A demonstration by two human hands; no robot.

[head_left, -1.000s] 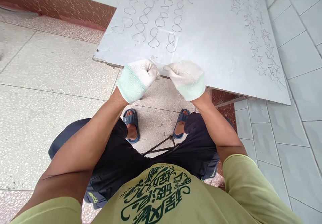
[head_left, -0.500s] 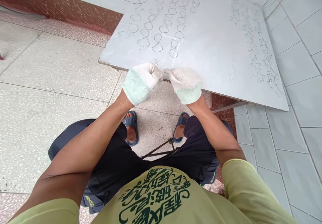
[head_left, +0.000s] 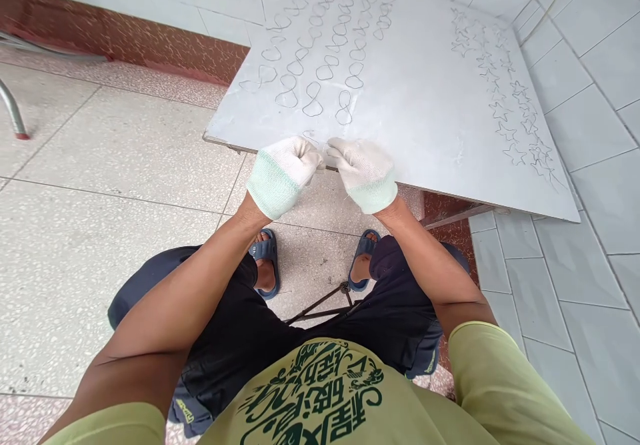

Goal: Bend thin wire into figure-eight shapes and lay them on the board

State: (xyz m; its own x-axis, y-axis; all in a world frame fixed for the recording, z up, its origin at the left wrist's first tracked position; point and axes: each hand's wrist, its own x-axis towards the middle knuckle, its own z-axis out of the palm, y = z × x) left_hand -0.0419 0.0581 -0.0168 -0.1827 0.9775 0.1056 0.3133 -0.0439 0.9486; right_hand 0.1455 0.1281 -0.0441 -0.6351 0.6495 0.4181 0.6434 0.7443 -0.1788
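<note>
My left hand (head_left: 285, 167), in a white knitted glove with a pale green cuff, is closed in a pinch at the near edge of a white board (head_left: 415, 118). A thin bent wire (head_left: 309, 135) shows just beyond its fingertips. My right hand (head_left: 363, 165), gloved alike, is pinched close beside it, the fingertips of both almost touching. What lies between the fingers is mostly hidden. Beyond the hands, thin figure-eight shapes (head_left: 344, 107) lie in several rows on the board. Star-shaped outlines (head_left: 506, 133) run in rows along its right side.
Grey-white wall tiles (head_left: 595, 138) border the board on the right. Beneath is a speckled tile floor (head_left: 125, 145), with a metal leg (head_left: 13, 111) at far left. Under the board's right part runs a support bar (head_left: 457, 215). A dark folding frame (head_left: 325, 301) stands between my legs.
The view has shifted a little, so the board sits lower in it and the metal leg shows at left. My right fingers have shifted slightly; both hands stay close together at the board's edge.
</note>
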